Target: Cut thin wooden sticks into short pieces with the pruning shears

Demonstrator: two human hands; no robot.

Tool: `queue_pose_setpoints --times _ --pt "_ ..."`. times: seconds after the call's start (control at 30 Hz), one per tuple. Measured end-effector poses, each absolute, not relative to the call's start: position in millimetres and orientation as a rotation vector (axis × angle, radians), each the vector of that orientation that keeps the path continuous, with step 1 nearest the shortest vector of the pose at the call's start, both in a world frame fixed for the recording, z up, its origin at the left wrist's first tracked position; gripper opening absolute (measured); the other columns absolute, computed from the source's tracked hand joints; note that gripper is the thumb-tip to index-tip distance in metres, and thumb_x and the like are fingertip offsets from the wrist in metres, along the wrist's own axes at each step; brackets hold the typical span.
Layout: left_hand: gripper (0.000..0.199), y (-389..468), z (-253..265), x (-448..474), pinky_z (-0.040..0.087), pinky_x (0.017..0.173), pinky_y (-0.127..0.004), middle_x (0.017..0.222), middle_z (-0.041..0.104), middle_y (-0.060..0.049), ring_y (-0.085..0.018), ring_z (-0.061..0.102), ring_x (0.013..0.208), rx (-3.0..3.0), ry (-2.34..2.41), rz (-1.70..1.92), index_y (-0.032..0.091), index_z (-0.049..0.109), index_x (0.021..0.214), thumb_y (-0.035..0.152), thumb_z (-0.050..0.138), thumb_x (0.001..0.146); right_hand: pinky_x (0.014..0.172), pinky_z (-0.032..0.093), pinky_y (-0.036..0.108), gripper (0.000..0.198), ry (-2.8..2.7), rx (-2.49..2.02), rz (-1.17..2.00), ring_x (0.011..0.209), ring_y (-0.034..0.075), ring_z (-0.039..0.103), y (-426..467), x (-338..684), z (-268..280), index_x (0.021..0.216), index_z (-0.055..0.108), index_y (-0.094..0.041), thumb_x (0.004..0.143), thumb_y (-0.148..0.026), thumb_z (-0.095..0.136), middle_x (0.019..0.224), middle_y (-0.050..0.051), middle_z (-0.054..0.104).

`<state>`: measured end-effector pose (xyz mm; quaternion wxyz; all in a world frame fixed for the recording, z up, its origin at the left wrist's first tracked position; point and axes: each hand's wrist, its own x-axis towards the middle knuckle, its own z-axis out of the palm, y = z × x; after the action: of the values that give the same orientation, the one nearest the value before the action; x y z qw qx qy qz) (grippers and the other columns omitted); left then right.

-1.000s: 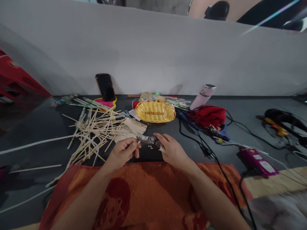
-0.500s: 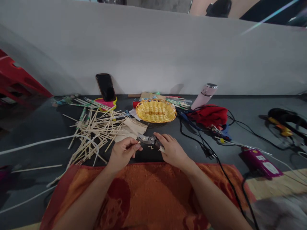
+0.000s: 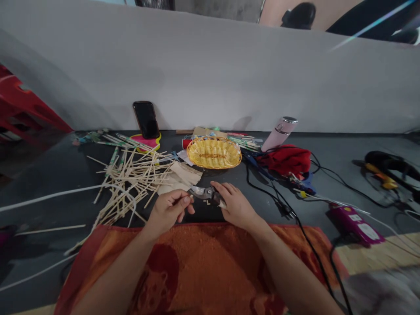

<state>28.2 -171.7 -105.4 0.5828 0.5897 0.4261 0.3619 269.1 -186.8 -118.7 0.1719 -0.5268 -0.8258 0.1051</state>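
Observation:
My right hand [image 3: 234, 202] is wrapped round the handles of a pair of pruning shears [image 3: 208, 192], whose blades point left toward my other hand. Thumb and fingers of my left hand [image 3: 172, 207] pinch a small pale stick [image 3: 191, 197], mostly hidden, with its end by the blade tips. Below the shears lie several tiny cut stick pieces [image 3: 206, 202] on the dark table. A loose heap of thin wooden sticks [image 3: 134, 175] spreads to the left of my left hand. Just beyond the shears stands a yellow oval woven basket [image 3: 214, 153].
An orange towel [image 3: 210, 267] covers the near edge. Behind the heap leans a phone [image 3: 146, 120]. To the right are a pink bottle [image 3: 278, 133], a red cloth [image 3: 288, 158], black cables [image 3: 297, 218] and a purple box [image 3: 356, 224]. A white board [image 3: 210, 74] rises behind.
My left hand's lower fingers have loosened slightly beneath the pinch. Both hands and the shears stay in nearly the same place; the whole view has shifted a little.

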Motion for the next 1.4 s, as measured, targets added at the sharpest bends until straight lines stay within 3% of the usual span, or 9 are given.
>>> queue_pose_setpoints --times 0.3,0.5,0.63,0.8,0.97,1.07,1.23,1.4 --pt "0.031 -172 -102 28 0.027 0.036 -0.015 0.063 0.066 -0.001 -0.003 0.041 0.036 1.373 0.991 0.800 0.013 0.059 0.082 0.043 0.055 0.087 0.094 0.042 0.035 0.056 -2.337 -1.510 0.291 0.107 0.023 0.053 -192 269 -112 0.134 0.042 -0.019 0.079 -0.010 0.048 0.114 0.011 0.057" --pt "0.034 -167 -106 22 0.028 0.036 -0.016 0.058 0.062 0.000 -0.004 0.041 0.036 1.355 0.980 0.830 0.014 0.057 0.078 0.045 0.051 0.089 0.096 0.042 0.036 0.067 -2.330 -1.427 0.347 0.116 0.024 0.049 -185 281 -116 0.142 0.033 -0.022 0.079 -0.012 0.053 0.128 0.011 0.051" --pt "0.032 -163 -104 16 0.032 0.040 -0.016 0.060 0.064 0.000 -0.005 0.045 0.040 1.423 1.055 0.941 0.014 0.059 0.081 0.043 0.051 0.090 0.093 0.043 0.036 0.065 -2.245 -1.611 0.249 0.111 0.024 0.053 -175 297 -125 0.141 0.036 -0.026 0.082 -0.020 0.059 0.125 0.009 0.052" --pt "0.029 -164 -104 22 0.034 0.043 -0.018 0.070 0.068 -0.001 -0.006 0.044 0.043 1.558 1.079 0.859 0.015 0.062 0.087 0.041 0.051 0.090 0.082 0.046 0.036 0.055 -2.118 -1.887 0.106 0.101 0.026 0.055 -169 309 -136 0.131 0.050 -0.026 0.082 -0.046 0.065 0.115 0.009 0.057" --pt "0.023 -170 -111 29 0.043 0.056 -0.020 0.074 0.070 0.000 -0.011 0.059 0.062 1.848 1.152 0.834 0.019 0.067 0.094 0.038 0.053 0.090 0.085 0.041 0.039 0.025 -2.012 -1.811 0.008 0.104 0.028 0.049 -173 301 -129 0.106 0.064 -0.021 0.091 -0.039 0.054 0.106 0.011 0.060" --pt "0.019 -175 -114 33 0.045 0.064 -0.021 0.078 0.071 0.001 -0.012 0.064 0.071 2.069 1.166 0.788 0.023 0.068 0.097 0.033 0.053 0.090 0.079 0.041 0.032 0.028 -1.918 -1.557 0.348 0.088 0.020 0.053 -181 281 -121 0.091 0.061 -0.018 0.098 -0.034 0.039 0.091 0.008 0.060" --pt "0.015 -178 -117 38 0.045 0.074 -0.023 0.088 0.073 0.000 -0.013 0.065 0.080 2.317 1.094 0.842 0.022 0.069 0.092 0.027 0.055 0.090 0.052 0.036 0.022 0.046 -1.734 -1.251 1.277 0.057 0.010 0.046 -199 250 -120 0.084 0.054 -0.017 0.099 -0.051 0.026 0.070 0.000 0.055" --pt "0.016 -180 -118 38 0.045 0.073 -0.024 0.085 0.072 0.000 -0.013 0.064 0.078 2.402 1.062 0.779 0.023 0.070 0.091 0.024 0.054 0.090 0.050 0.033 0.020 0.049 -1.738 -1.193 1.464 0.056 0.009 0.046 -202 248 -121 0.083 0.055 -0.016 0.097 -0.056 0.031 0.069 -0.001 0.053"
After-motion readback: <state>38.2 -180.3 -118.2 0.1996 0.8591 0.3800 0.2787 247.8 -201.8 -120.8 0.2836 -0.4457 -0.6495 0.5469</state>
